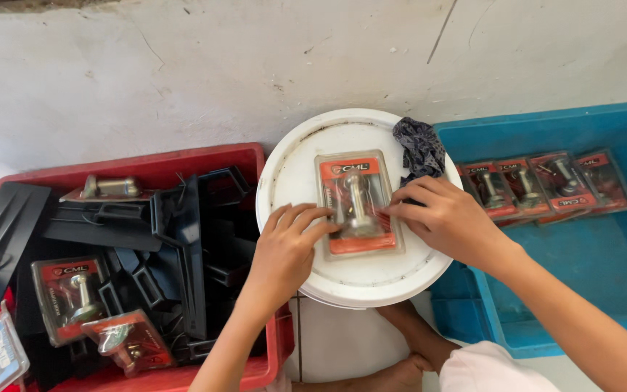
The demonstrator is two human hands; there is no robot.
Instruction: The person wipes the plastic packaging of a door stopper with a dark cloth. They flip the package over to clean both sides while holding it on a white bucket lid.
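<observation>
A clear blister pack [357, 203] with an orange card and a metal hardware piece lies flat on a white bucket lid [292, 181]. My left hand [288, 247] rests its fingertips on the pack's left edge. My right hand [448, 218] presses its fingertips on the pack's right edge. Both hands hold the pack down against the lid.
A red crate [183, 163] at left holds black plastic parts and more orange blister packs [70, 294]. A blue crate [604, 254] at right holds a row of several packs [546, 181]. A dark cloth [419, 149] hangs at the lid's rim. A white wall is behind.
</observation>
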